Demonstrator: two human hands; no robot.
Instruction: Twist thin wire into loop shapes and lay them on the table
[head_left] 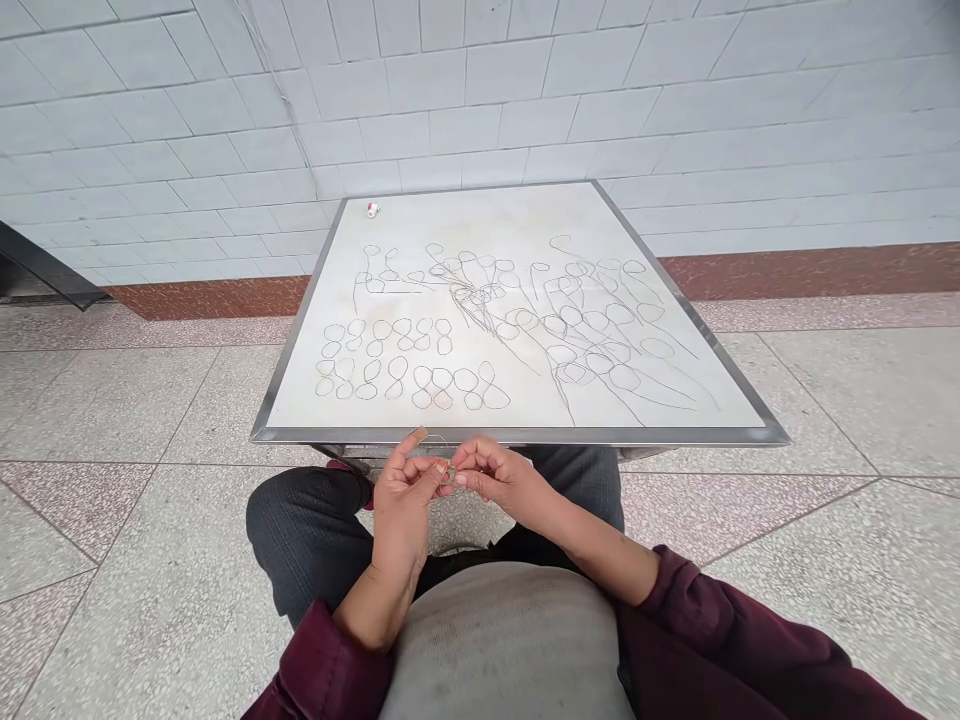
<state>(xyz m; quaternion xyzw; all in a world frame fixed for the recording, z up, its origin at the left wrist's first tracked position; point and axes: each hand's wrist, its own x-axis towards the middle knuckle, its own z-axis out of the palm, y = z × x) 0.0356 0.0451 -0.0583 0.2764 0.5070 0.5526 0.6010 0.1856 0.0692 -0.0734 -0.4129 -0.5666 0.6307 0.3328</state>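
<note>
My left hand [403, 500] and my right hand [508, 487] meet just in front of the table's near edge. Between them is a thin wire loop [435, 437] that arches up from the left fingers. Both thumbs and forefingers pinch together at one spot, where a small greenish bit [451, 473] shows; what it is I cannot make out. Beyond my hands, figure-eight wire pieces [396, 378] lie in rows on the left of the white table [532, 415]. Single wire loops with long tails [600, 362] are spread in an overlapping heap toward the right.
A small white and red object [373, 210] sits at the table's far left corner. Metal trim [517, 436] edges the tabletop. A tiled wall [495, 85] rises behind it, and my knees [307, 525] are at the near edge, the left one out to the side.
</note>
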